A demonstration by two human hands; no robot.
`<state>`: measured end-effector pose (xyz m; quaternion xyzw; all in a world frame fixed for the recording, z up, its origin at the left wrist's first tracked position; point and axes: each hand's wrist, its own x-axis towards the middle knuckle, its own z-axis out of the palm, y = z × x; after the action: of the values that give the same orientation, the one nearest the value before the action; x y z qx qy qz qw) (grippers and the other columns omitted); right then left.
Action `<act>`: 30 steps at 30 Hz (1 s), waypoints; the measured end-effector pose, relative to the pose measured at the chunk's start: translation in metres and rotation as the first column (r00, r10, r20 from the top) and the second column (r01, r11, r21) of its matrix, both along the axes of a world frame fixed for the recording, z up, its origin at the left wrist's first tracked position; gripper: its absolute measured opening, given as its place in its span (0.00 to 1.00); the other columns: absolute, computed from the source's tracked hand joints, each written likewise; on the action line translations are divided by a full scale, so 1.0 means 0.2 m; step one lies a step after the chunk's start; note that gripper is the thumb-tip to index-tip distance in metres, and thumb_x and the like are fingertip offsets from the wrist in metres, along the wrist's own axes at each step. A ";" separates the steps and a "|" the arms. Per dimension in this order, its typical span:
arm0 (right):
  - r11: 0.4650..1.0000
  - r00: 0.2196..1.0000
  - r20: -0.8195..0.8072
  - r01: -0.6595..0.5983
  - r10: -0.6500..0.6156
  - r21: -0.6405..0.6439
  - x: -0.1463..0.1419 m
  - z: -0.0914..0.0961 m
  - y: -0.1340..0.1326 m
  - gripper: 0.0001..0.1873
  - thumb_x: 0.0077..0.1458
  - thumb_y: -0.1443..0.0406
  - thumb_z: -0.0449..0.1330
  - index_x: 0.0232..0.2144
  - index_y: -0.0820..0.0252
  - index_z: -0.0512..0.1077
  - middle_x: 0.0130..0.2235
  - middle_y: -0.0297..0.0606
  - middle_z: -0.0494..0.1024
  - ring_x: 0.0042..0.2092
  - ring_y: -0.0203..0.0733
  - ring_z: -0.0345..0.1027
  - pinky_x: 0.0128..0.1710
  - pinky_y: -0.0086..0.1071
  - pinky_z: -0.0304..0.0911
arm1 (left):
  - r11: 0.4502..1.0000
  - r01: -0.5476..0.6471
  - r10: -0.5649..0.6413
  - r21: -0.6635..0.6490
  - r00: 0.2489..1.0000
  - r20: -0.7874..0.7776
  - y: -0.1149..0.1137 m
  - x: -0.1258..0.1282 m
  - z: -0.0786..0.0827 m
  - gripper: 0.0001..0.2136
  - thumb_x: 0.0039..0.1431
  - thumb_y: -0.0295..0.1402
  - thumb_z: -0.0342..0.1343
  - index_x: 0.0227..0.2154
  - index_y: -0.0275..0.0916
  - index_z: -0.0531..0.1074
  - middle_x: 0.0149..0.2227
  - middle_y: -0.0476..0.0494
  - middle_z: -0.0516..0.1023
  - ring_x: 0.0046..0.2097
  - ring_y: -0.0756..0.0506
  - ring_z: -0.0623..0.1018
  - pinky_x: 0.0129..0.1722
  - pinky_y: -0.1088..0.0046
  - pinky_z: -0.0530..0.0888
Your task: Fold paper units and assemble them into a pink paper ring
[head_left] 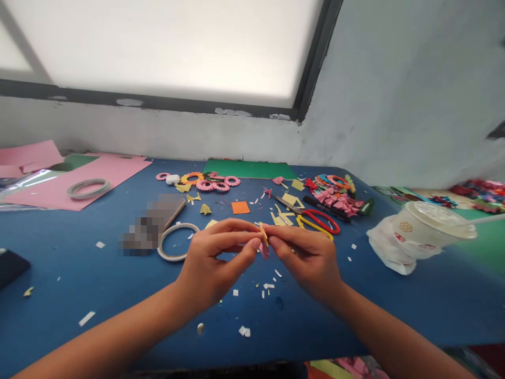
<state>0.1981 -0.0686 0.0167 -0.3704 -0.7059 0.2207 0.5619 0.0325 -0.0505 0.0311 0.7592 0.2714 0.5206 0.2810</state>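
Observation:
My left hand (215,260) and my right hand (305,258) meet above the blue table (71,273), fingertips pinched together on a small folded paper piece (263,241), yellow with pink below it. Both hands are closed on it. Just beyond the hands lie red-and-yellow-handled scissors (315,220) and yellow paper offcuts (282,216). A white tape ring (175,241) lies left of my left hand.
Pink and orange paper rings (211,181) lie at the back, with an orange square (240,207), a green sheet (248,169) and pink sheets (79,181) carrying a second tape roll (88,188). A pile of coloured paper bits (335,195) and a lidded plastic cup (430,223) sit right.

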 end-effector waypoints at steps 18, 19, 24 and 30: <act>0.910 0.948 -0.284 -0.238 0.142 -0.338 0.02 0.01 0.03 0.06 0.49 0.66 0.59 0.33 0.57 0.74 0.26 0.32 0.77 0.29 0.35 0.74 0.28 0.26 0.71 | 0.923 0.036 0.046 0.382 0.978 -0.202 0.07 -0.04 -0.03 0.10 0.53 0.24 0.57 0.39 0.39 0.74 0.34 0.44 0.77 0.33 0.50 0.76 0.33 0.76 0.74; 0.911 0.949 -0.281 -0.237 0.143 -0.337 0.03 0.02 0.03 0.06 0.49 0.66 0.60 0.32 0.57 0.74 0.27 0.32 0.78 0.29 0.35 0.74 0.29 0.27 0.71 | 0.928 0.045 0.034 0.369 0.978 -0.204 0.07 -0.04 -0.03 0.10 0.53 0.24 0.57 0.38 0.39 0.74 0.33 0.44 0.77 0.32 0.50 0.76 0.32 0.76 0.74; 0.886 0.943 -0.306 -0.250 0.131 -0.390 0.02 0.03 0.04 0.07 0.46 0.63 0.64 0.30 0.59 0.75 0.25 0.32 0.78 0.26 0.35 0.73 0.29 0.28 0.72 | 0.932 0.021 0.053 0.362 0.979 -0.194 0.08 -0.04 -0.01 0.07 0.53 0.24 0.57 0.35 0.39 0.76 0.32 0.44 0.78 0.31 0.51 0.77 0.31 0.77 0.75; 0.842 0.919 -0.357 -0.322 0.167 -0.433 0.02 0.03 0.04 0.06 0.47 0.64 0.63 0.30 0.59 0.75 0.23 0.29 0.77 0.20 0.31 0.71 0.28 0.27 0.72 | 0.917 -0.010 0.099 0.398 0.974 -0.203 0.08 -0.04 -0.03 0.05 0.52 0.25 0.58 0.33 0.37 0.76 0.32 0.43 0.79 0.30 0.50 0.77 0.31 0.77 0.75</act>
<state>0.2019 -0.0601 0.0229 -0.3659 -0.5744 0.5153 0.5202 0.0245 -0.0351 0.0257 0.8448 0.2114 0.4856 0.0759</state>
